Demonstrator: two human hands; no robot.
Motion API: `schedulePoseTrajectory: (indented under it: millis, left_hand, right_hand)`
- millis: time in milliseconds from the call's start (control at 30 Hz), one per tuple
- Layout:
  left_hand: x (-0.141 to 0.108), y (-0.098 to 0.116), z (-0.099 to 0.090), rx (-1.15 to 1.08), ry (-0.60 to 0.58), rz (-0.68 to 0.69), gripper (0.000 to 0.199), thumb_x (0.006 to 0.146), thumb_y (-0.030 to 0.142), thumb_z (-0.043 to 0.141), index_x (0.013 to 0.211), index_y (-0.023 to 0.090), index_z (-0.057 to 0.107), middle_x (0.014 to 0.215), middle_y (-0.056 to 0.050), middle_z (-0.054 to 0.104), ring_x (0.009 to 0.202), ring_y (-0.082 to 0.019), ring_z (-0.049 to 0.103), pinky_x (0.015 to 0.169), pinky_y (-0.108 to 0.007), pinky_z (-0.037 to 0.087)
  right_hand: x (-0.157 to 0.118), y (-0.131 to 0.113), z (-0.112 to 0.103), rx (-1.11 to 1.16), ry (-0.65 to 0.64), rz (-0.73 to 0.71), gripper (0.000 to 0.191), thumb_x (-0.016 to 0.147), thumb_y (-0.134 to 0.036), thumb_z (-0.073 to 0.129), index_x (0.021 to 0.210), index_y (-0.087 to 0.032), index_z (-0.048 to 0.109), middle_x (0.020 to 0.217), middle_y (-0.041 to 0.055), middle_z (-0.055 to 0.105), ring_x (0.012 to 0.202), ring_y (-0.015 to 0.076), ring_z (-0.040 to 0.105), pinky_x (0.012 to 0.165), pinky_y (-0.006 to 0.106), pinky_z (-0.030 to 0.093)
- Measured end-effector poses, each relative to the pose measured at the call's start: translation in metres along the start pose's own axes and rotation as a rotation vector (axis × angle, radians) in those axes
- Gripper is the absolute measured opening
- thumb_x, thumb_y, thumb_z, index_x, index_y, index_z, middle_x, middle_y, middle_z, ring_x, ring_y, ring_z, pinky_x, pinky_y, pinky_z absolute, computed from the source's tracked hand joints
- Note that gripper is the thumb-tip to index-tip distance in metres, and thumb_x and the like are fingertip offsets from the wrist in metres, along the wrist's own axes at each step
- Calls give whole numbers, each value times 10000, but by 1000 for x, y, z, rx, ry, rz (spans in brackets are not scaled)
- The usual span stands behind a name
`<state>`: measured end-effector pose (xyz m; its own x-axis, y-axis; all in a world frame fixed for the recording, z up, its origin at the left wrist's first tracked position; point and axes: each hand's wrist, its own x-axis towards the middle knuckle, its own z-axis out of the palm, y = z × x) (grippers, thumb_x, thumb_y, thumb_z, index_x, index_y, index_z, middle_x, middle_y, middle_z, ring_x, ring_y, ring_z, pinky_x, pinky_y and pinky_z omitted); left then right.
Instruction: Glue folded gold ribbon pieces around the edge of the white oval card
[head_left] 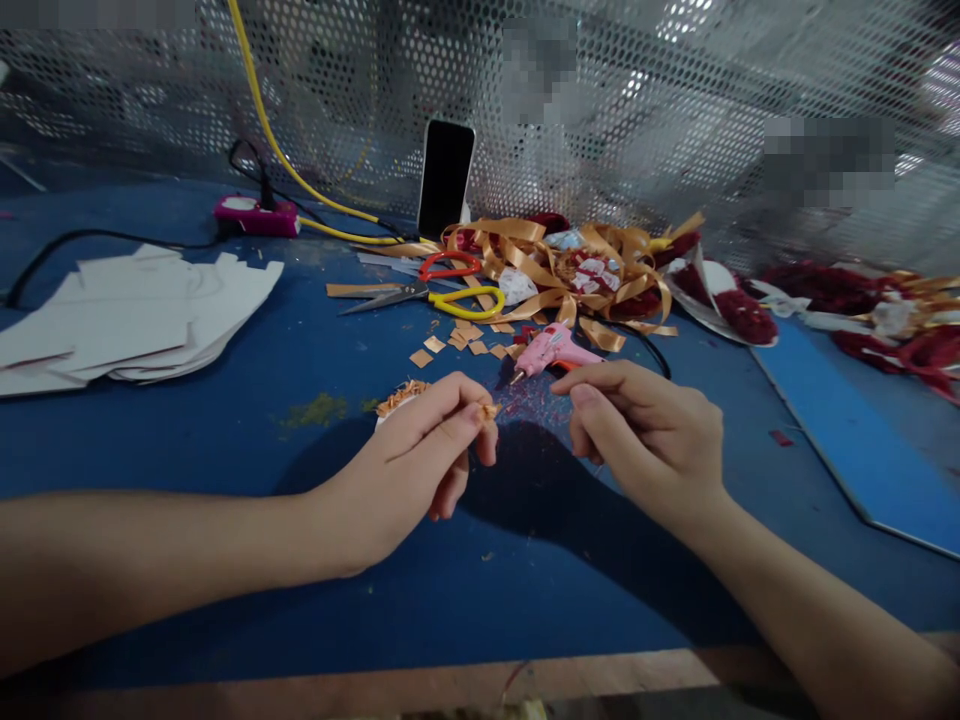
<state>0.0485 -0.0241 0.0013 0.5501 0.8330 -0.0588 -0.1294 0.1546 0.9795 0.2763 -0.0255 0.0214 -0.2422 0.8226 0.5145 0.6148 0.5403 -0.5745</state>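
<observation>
The left hand (pixel 427 430) held a small piece of gold ribbon (pixel 490 411) pinched between thumb and index finger, its free end projecting rightward toward the other hand. The piece was too small for its long axis to be fixed with certainty.

The right hand (pixel 652 425) stood to the right, apart from the ribbon, its index finger extended and the others curled. No object was visible in it; whether thumb and index finger met could not be told.

The governing relation was across the gap: the ribbon piece lay directly left of the right fingertips, at about their level in view. A pink glue gun (pixel 553 350) lay just beyond that gap, nearer the right hand, its nozzle pointing left and toward the near side.

A white base with gold petals (pixel 405 394) lay behind the left hand, partly hidden by it. Cut ribbon squares (pixel 466 333) were scattered farther off, on the far side of the blue table (pixel 300 630).
</observation>
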Motion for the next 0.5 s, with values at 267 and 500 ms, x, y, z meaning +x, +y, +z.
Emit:
schedulePoseTrajectory:
  millis: [267,500]
  left_hand:
    - [-3,0,0,83,6,45,263,1064,315,392,867,196,518,767,66,531,489,-30,391,485,-202,316]
    - [0,3,-2,84,-74,28,199,990,314,530,843,186,571,832,31,634,511,-47,412,485,-205,321]
  right_hand:
    - [5,11,1,-222,40,-123,119,934,-181,577,960,-203,692,586,-48,671,429,73,573,454,202,425]
    - [24,27,6,-373,-145,-320,162,931,-170,564,986,-197,714,942,53,783,887,170,734,828,308,576]
